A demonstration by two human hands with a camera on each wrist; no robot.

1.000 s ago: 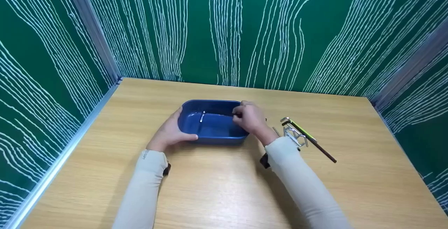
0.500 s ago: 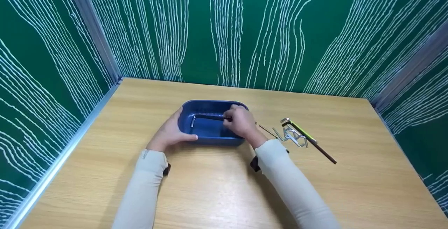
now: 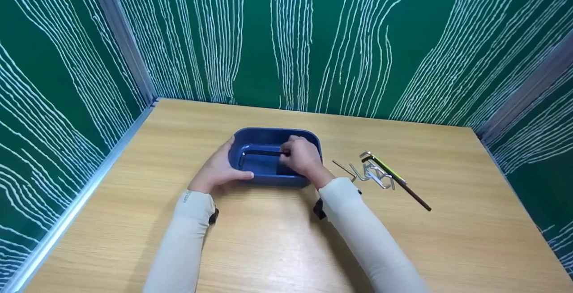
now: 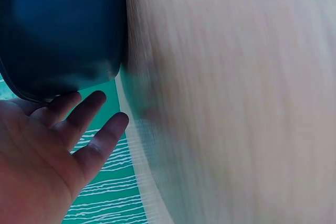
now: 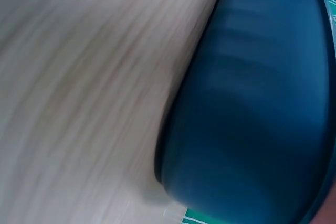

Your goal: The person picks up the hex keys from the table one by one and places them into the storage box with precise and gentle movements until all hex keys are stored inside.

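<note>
A dark blue plastic basin rests on the wooden table. My left hand lies against its left end, thumb along the front rim and the other fingers fairly straight along the outer wall. Seen from the left wrist, the fingers spread out beside the basin wall. My right hand reaches inside over the right part and pinches the long arm of a black hex key. Its short bent end points toward the front-left of the basin floor. From the right wrist, the basin's outer wall hides the fingers.
Right of the basin lie several silver hex keys in a loose pile. A long hex key with a yellow-green sleeve and a dark brown one lie next to it. Green walls with white lines enclose the table.
My right hand has moved left and nearer within the basin, carrying the black hex key, whose bent end shifted the same way. My left hand has stayed at the basin's end.
</note>
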